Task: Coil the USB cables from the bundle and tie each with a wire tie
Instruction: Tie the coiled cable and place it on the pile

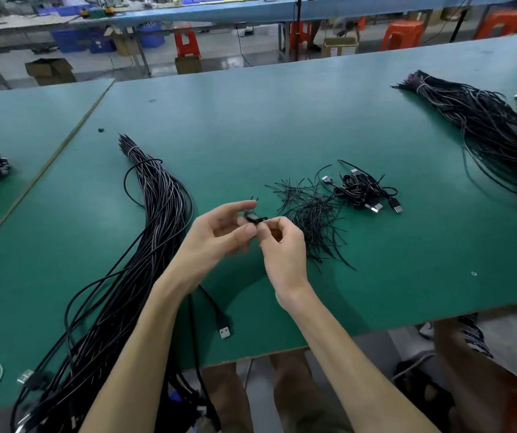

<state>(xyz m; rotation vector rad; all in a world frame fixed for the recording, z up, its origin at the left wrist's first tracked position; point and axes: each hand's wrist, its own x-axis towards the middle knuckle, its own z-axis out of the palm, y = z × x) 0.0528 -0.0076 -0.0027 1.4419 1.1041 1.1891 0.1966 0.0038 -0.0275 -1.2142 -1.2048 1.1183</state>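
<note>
Green counter [251, 120] carries everything. Largest item: the bundle [157, 220] of black USB cables, banded near its far end, running from mid-counter toward you on your left and spilling over the near edge. A second bundle [494, 129] lies well apart at far right. Centre-right: a loose heap of wire ties [313, 214], and just beyond it a small pile of tied coils [363, 189]. Your left hand [216, 232] and right hand [282, 245] meet above the counter, just beside the tie heap. Left fingers [235, 207] are half curled, thumb and forefinger pinching a small black piece [252, 217]; right fingers [274, 221] are curled tight and pinch its other end. Too small to tell whether it is a cable end, a coil or a tie. One USB plug [224, 332] lies on the counter under your left forearm, its cable leading up beneath the wrist. Risks, as judged: with so short a pinch the piece may slip and drop among the ties, where black on black it is hard to find. The overhanging bundle may drag further cables off the edge if you pull one out sharply. Loose strands looping beside the bundle may snag the cable being drawn.
</note>
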